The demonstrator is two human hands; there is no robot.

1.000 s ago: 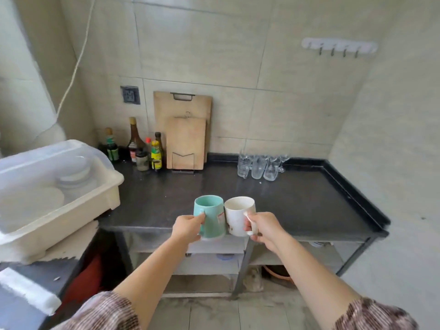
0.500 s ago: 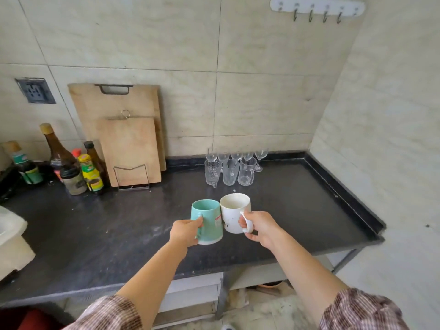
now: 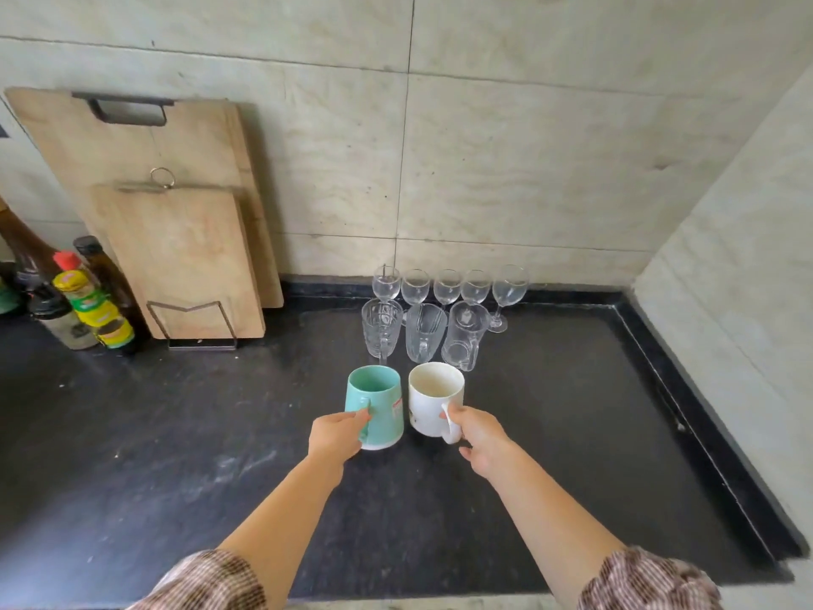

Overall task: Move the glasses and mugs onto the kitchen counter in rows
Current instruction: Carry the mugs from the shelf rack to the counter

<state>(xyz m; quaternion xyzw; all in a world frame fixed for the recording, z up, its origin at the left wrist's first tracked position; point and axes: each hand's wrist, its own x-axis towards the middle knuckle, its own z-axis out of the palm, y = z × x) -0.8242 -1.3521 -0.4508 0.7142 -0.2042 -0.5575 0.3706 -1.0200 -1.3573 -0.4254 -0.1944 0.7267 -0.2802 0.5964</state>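
Observation:
My left hand (image 3: 336,438) grips the handle of a teal mug (image 3: 376,402). My right hand (image 3: 481,435) grips the handle of a white mug (image 3: 431,400). Both mugs are upright, side by side, low over or on the black kitchen counter (image 3: 176,455); contact cannot be told. Just behind them stands a row of three clear glass mugs (image 3: 422,334). Behind that, along the wall, is a row of several wine glasses (image 3: 446,286).
Two wooden cutting boards (image 3: 176,239) lean on the wall at the back left in a wire stand. Sauce bottles (image 3: 88,306) cluster at the far left. A raised counter rim (image 3: 686,411) and a tiled side wall bound the right.
I have stepped closer to the counter. Both hands carried the teal and white mugs forward and down, from the counter's front edge to just in front of the glass mugs.

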